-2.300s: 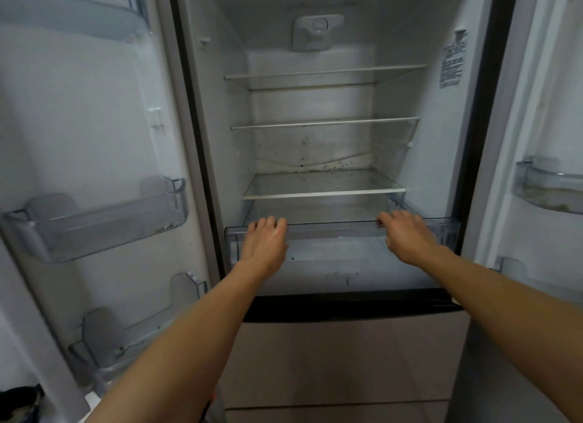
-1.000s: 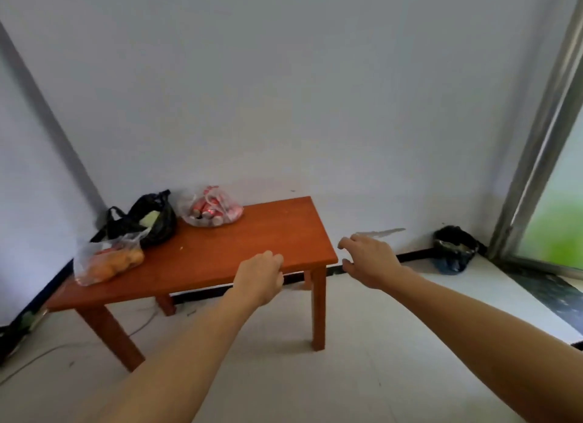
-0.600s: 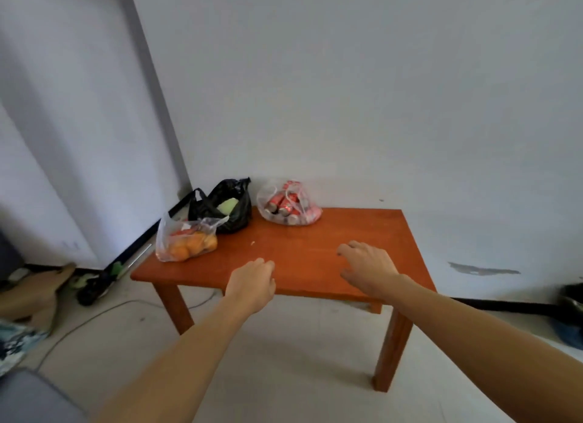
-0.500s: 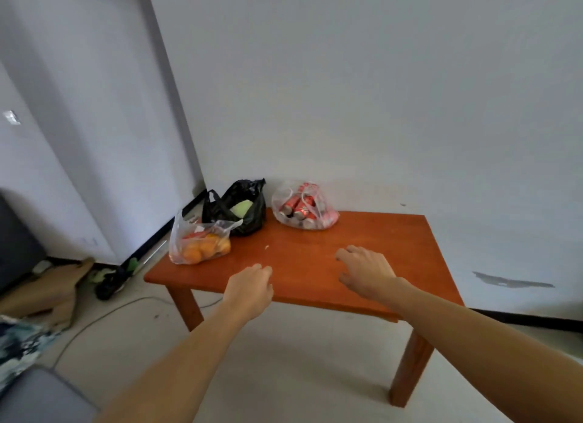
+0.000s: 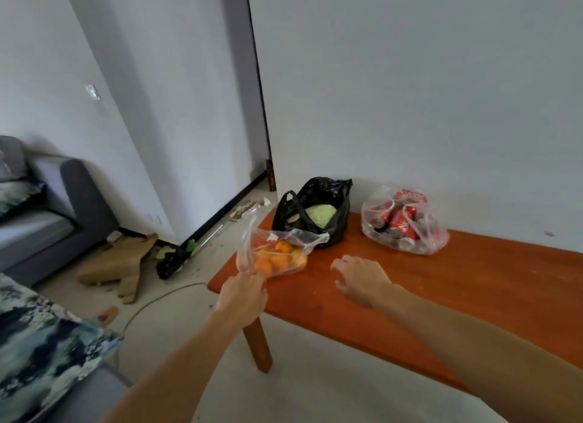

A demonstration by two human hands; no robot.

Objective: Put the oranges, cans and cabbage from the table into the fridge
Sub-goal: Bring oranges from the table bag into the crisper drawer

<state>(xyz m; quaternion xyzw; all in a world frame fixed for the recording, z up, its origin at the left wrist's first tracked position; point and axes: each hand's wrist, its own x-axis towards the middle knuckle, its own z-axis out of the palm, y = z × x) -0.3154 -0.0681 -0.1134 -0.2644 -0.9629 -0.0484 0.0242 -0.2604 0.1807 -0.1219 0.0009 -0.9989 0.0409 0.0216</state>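
- Orange-brown wood fills your view where fridge shelves stood two seconds ago. You have turned away and closed on the table (image 5: 473, 283), and the fridge is out of sight now.
- Your left hand (image 5: 243, 291) is at the near left corner, fingertips against the bottom of the oranges bag (image 5: 249, 255). Half a second ago it hung short of the table edge. The tips are lost against the plastic, so I cannot tell whether they pinch it or only touch.
- Your right hand (image 5: 362, 280) hovers over bare tabletop with fingers spread and lightly bent, gripping nothing.
- My read is that the pick-up starts here, fruit first. All three loads sit on the table, and none is in the fridge yet.
- The oranges (image 5: 277, 261) are round and smooth-skinned, heaped in thin, crinkled clear film with slack handles. Expect it to sag when lifted.
- Just behind, seemingly touching that film, is the black bag (image 5: 337, 230), glossy and limp with its mouth open. The cabbage (image 5: 320, 216) shows inside as a pale green, smooth dome.
- Further right and apart from both, near the wall, is the cans bag (image 5: 435, 242). The red cans (image 5: 400, 224) are rigid cylinders lying on their sides, silver ends showing. They are probably the heaviest load and likely to roll about inside.
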